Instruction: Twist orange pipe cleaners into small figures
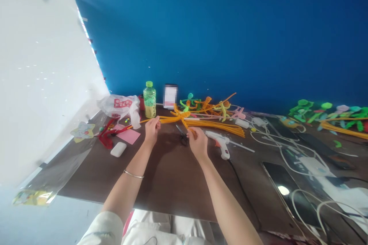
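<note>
The orange pipe-cleaner figure (179,115) was between your hands, its strands crossing at a twisted middle and fanning out to either side, just above the brown tabletop (172,187). Your left hand (152,130) pinched a long strand out to the side of that crossing, though the exact finger placement was hard to make out. Your right hand (197,142) had its fingertips (192,132) pressed together on a short end close to the middle. That close pinch was the sound way to work: the wire bends where you hold it, so gripping near the crossing and keeping the long strand taut would leave a tight, neat joint. Black-handled scissors (182,138) lay just below the figure, with a white hot glue gun (220,143) beside your right hand and a bundle of loose orange pipe cleaners (214,126) beyond it. Further along the wall stood a green-capped bottle (150,99) and a white plastic bag (119,106), while a pink paper sheet (128,136) and a white case (118,149) lay nearer your left hand. More colourful pipe-cleaner figures (324,115) lay far to the right, past tangled white cables (287,153).
</note>
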Tool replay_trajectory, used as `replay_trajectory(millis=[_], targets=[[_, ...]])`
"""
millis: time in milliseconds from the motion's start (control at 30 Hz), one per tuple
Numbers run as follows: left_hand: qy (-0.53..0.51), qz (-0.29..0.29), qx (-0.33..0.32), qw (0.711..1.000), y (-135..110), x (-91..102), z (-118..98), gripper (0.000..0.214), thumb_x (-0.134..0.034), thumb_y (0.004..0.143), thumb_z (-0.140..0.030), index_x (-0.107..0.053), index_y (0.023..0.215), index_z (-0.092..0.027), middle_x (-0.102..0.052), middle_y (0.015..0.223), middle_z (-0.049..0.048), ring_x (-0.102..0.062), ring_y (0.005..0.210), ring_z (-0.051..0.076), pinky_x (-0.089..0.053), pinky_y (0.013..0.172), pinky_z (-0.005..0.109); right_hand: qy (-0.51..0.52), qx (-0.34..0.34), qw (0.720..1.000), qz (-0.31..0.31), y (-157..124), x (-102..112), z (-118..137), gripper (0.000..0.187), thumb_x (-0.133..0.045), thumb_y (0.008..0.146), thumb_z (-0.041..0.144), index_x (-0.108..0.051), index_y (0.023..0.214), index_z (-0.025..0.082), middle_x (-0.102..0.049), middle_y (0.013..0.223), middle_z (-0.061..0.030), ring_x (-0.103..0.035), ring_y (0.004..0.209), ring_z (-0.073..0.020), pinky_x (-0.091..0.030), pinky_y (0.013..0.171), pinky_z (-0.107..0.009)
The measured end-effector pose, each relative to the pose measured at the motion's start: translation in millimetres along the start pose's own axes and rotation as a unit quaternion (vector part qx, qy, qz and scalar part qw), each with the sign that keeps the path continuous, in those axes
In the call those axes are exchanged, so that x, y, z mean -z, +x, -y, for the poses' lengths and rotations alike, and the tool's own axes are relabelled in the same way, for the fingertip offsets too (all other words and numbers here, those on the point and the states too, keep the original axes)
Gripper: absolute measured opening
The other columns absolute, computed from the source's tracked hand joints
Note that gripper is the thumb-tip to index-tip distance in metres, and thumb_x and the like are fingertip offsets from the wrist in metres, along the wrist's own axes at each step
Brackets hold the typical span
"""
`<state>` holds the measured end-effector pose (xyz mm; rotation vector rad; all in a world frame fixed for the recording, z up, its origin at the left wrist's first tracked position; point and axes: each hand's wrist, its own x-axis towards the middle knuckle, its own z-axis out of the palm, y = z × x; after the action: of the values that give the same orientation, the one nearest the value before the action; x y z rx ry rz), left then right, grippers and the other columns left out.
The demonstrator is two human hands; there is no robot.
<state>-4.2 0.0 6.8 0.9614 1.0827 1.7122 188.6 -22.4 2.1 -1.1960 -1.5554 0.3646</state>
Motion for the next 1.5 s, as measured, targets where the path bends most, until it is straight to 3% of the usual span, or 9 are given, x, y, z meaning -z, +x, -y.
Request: replay_trajectory(millis=[100, 333, 567, 667, 800, 967, 1067, 1200, 1500], targets=[[0.125, -0.072, -0.104, 0.984, 6.2, 6.1, -0.9, 0.029, -0.059, 0.072, -0.041, -0.066, 0.076, -0.014, -0.062, 0.077, 0.0043, -0.055, 0.076, 0.014, -0.041, 0.071, 0.025, -0.008, 0.039, 0.999, 0.033, 0.6, 1.2, -1.9, 0.014, -0.046, 0.083, 0.024, -0.059, 0.084, 0.019, -0.061, 0.078, -0.0047, -0.059, 0.063, -0.0154, -0.049, 0.065, -0.030], [0.138, 0.295, 0.075, 0.942, 3.4, 7.3, -5.0, 0.042, -0.064, 0.067, -0.045, -0.067, 0.089, -0.009, -0.068, 0.082, 0.0109, -0.063, 0.071, 0.018, -0.048, 0.070, 0.030, -0.027, 0.088, 0.987, 0.129, 2.0, 4.6, -0.9, 0.016, -0.043, 0.084, 0.021, -0.059, 0.082, 0.019, -0.061, 0.081, -0.0054, -0.058, 0.069, -0.0162, -0.047, 0.068, -0.029], [0.045, 0.415, 0.216, 0.883, 7.9, 15.6, -3.2, 0.052, -0.069, 0.067, -0.037, -0.058, 0.110, -0.011, -0.067, 0.096, 0.0150, -0.066, 0.081, 0.021, -0.050, 0.077, 0.034, -0.048, 0.115, 0.975, 0.183, 2.7, 7.5, 1.7, 0.017, -0.042, 0.085, 0.019, -0.059, 0.082, 0.020, -0.060, 0.081, -0.0050, -0.058, 0.077, -0.0172, -0.045, 0.071, -0.028], [0.020, 0.411, 0.247, 0.877, 7.1, 15.6, -4.6, 0.048, -0.067, 0.069, -0.038, -0.058, 0.109, -0.011, -0.066, 0.098, 0.0159, -0.066, 0.082, 0.022, -0.052, 0.075, 0.033, -0.062, 0.121, 0.969, 0.205, 2.0, 8.6, 3.0, 0.018, -0.042, 0.085, 0.020, -0.059, 0.083, 0.021, -0.060, 0.083, -0.0051, -0.057, 0.078, -0.0172, -0.044, 0.070, -0.028], [0.039, 0.339, 0.210, 0.916, 0.7, 4.6, 4.6, 0.039, -0.071, 0.064, -0.035, -0.063, 0.091, -0.008, -0.068, 0.084, 0.0133, -0.066, 0.071, 0.019, -0.053, 0.072, 0.032, -0.060, 0.114, 0.967, 0.222, 0.4, 7.7, 6.0, 0.018, -0.044, 0.085, 0.023, -0.061, 0.082, 0.021, -0.061, 0.081, -0.0052, -0.057, 0.075, -0.0170, -0.044, 0.069, -0.028], [0.052, 0.324, 0.193, 0.925, -2.9, -3.4, 16.9, 0.038, -0.074, 0.059, -0.034, -0.061, 0.084, -0.008, -0.068, 0.071, 0.0082, -0.066, 0.068, 0.018, -0.054, 0.071, 0.034, 0.035, -0.051, 0.971, 0.229, 1.5, 5.5, 6.8, 0.017, -0.055, 0.077, 0.033, -0.063, 0.074, 0.017, -0.062, 0.067, -0.0031, -0.058, 0.061, -0.0150, -0.046, 0.060, -0.027], [0.056, 0.349, 0.196, 0.915, -3.5, -2.9, 13.0, 0.039, -0.074, 0.060, -0.035, -0.062, 0.084, -0.008, -0.068, 0.071, 0.0087, -0.066, 0.068, 0.018, -0.054, 0.070, 0.033, 0.141, -0.194, 0.932, 0.273, 4.9, 8.1, 8.1, 0.023, -0.062, 0.070, 0.038, -0.063, 0.071, 0.015, -0.058, 0.055, 0.0000, -0.052, 0.050, -0.0109, -0.041, 0.049, -0.022], [0.046, 0.385, 0.197, 0.900, -5.9, -3.5, 5.1, 0.038, -0.074, 0.059, -0.036, -0.064, 0.082, -0.007, -0.069, 0.076, 0.0108, -0.066, 0.069, 0.018, -0.054, 0.071, 0.034, 0.302, -0.317, 0.838, 0.324, 8.6, 13.6, 12.1, 0.022, -0.068, 0.064, 0.034, -0.062, 0.067, 0.013, -0.051, 0.053, 0.0020, -0.044, 0.047, -0.0059, -0.027, 0.039, -0.016], [-0.014, 0.351, 0.214, 0.912, -10.3, -6.1, 5.9, 0.036, -0.078, 0.053, -0.027, -0.062, 0.079, -0.008, -0.067, 0.069, 0.0063, -0.066, 0.068, 0.016, -0.052, 0.074, 0.033, 0.465, -0.387, 0.735, 0.306, 2.5, 3.0, 18.0, 0.018, -0.069, 0.064, 0.025, -0.054, 0.067, 0.015, -0.049, 0.063, 0.0020, -0.033, 0.043, -0.0011, -0.016, 0.033, -0.012]])
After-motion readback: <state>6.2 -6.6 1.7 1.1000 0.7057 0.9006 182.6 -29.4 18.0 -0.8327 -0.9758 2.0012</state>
